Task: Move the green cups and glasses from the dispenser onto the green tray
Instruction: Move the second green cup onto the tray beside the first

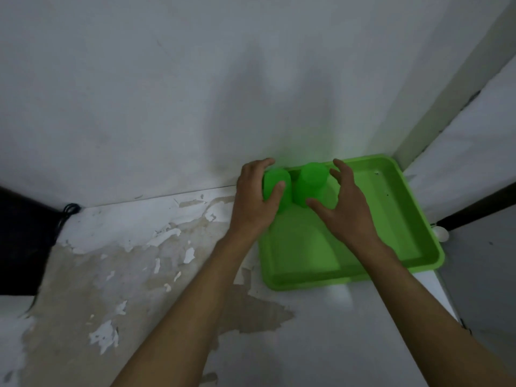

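Tray: green tray [391, 219] lies flat on the bench [139, 275], pushed into the corner against the wall [195, 79].
Left cup: green cup [275, 181], upside down, at the tray's far left corner.
Right cup: second green cup [311, 185], upside down, just beside the first.
Left hand: left hand [255, 202] wraps the left cup, thumb across its side.
Right hand: right hand [342, 202] is spread, fingers apart around the right cup; contact cannot be determined.
Bench surface: white paint peeling, stained patches.
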